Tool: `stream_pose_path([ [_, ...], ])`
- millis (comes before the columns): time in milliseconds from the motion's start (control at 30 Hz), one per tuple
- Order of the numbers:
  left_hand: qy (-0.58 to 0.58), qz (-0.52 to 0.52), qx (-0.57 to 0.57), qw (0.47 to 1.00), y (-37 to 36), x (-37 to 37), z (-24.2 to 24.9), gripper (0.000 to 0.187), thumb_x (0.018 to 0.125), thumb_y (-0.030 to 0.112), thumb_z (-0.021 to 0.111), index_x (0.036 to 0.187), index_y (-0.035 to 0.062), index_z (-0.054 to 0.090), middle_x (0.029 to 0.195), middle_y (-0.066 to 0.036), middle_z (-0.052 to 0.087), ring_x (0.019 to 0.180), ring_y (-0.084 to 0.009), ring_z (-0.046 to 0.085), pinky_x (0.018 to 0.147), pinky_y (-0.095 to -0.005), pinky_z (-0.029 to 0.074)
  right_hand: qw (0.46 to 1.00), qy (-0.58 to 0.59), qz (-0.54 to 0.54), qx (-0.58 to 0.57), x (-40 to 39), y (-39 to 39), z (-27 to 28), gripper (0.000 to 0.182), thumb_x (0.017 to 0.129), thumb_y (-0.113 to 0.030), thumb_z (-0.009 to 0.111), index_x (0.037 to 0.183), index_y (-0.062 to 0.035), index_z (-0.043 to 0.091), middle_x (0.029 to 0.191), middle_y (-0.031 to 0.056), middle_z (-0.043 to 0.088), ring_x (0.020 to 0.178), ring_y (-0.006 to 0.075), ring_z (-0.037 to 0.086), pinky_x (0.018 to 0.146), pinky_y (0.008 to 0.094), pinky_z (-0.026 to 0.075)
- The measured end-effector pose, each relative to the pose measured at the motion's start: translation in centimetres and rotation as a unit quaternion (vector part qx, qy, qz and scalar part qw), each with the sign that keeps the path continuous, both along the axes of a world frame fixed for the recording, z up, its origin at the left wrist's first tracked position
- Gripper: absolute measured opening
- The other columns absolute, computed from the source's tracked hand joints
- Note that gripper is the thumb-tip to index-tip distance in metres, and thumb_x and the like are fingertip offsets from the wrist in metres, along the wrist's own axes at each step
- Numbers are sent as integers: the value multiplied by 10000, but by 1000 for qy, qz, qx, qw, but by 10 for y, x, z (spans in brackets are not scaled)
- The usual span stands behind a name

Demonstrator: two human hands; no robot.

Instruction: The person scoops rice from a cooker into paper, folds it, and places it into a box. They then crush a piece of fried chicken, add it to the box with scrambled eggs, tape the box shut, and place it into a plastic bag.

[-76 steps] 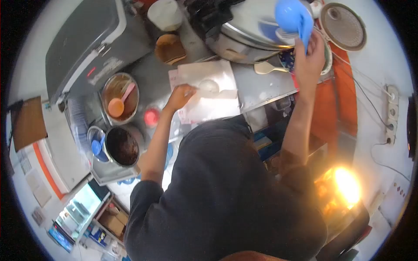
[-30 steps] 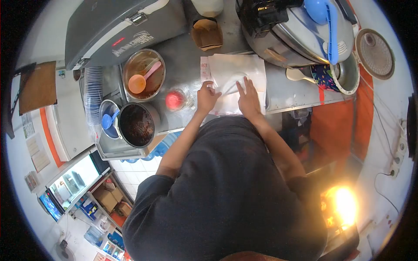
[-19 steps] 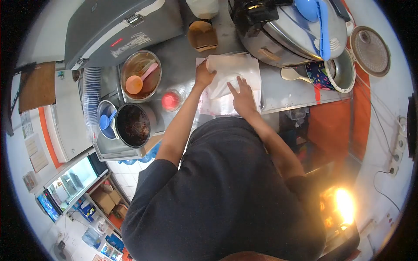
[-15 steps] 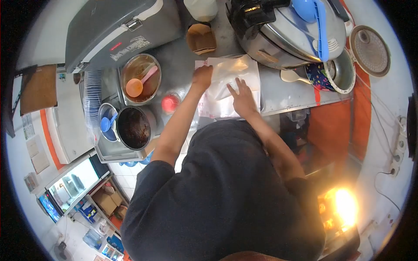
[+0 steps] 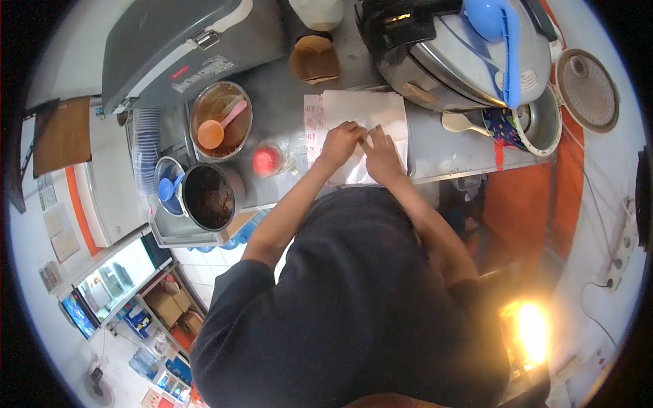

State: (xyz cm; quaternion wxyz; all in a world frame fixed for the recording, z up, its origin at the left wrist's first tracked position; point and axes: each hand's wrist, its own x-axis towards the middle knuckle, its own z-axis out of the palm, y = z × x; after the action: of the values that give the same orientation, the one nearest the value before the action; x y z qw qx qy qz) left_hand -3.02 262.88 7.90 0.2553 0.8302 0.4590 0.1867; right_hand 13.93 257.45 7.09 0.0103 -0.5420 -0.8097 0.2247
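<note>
White wrapping paper (image 5: 381,105) with red print along its left edge lies in front of me on the metal counter. My left hand (image 5: 340,145) is over the middle of the paper, its fingers bunched and closed. Whatever they may pinch is too small to make out. Beside it, my right hand (image 5: 382,162) rests low over the paper with fingers stretched and slightly apart. The fingertips of both hands nearly meet.
Left of the paper are a red-topped cup (image 5: 266,160), a sauce bowl (image 5: 239,136) with a pink ladle, and a dark pot (image 5: 209,197). A brown paper box (image 5: 314,60) stands behind. A large steel cooker (image 5: 445,61) and a floral pot (image 5: 502,128) are at right.
My left hand has moved from the paper's upper left corner to its middle, meeting my right hand. The right hand's fingers have drawn a little closer together.
</note>
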Motion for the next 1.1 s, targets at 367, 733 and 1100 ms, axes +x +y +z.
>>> stream_pose_path([
  [367,42,40,37,998,-43,-10,11,325,872,96,568,1188,35,608,1041,-173,600,1040,-302,589,870,-415,503,995,33,5,90,20,25,9,417,913,-65,483,1313,37,540,1261,210,577,1228,352,526,1063,440,423],
  [733,87,180,-69,977,1,-24,-36,338,861,185,682,1155,57,574,1059,-147,621,923,-348,680,713,-446,567,992,65,-97,51,32,61,-23,460,861,11,492,1320,32,529,1116,203,624,1042,407,618,895,471,539],
  [1100,55,2,8,998,0,-39,-47,85,886,95,576,889,13,598,993,-140,608,932,-330,619,818,-420,536,999,5,-20,32,32,67,-18,176,884,-78,538,1022,-12,625,1081,165,595,1021,336,598,823,457,525],
])
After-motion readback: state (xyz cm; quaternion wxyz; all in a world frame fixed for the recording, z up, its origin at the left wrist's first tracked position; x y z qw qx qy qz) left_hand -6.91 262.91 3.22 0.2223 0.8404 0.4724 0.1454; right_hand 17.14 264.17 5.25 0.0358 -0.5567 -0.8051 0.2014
